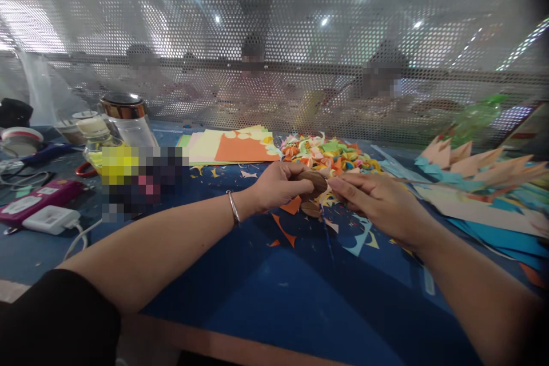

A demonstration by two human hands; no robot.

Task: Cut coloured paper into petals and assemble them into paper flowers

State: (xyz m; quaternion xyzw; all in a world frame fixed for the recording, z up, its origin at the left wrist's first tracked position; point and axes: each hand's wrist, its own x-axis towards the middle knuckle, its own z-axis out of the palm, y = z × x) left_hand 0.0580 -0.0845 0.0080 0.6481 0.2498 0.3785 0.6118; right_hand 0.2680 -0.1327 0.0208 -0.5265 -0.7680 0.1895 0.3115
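One brown disc [318, 184], gripped in my left hand [278, 187], lay just left of my pinched-together right hand [380, 197].

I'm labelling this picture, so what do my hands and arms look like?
Your left hand and right hand wear no gloves. A slim silver metal bangle circles the left wrist; a black fabric sleeve ends partway down that arm. No bracelet or sleeve shows on the right arm.
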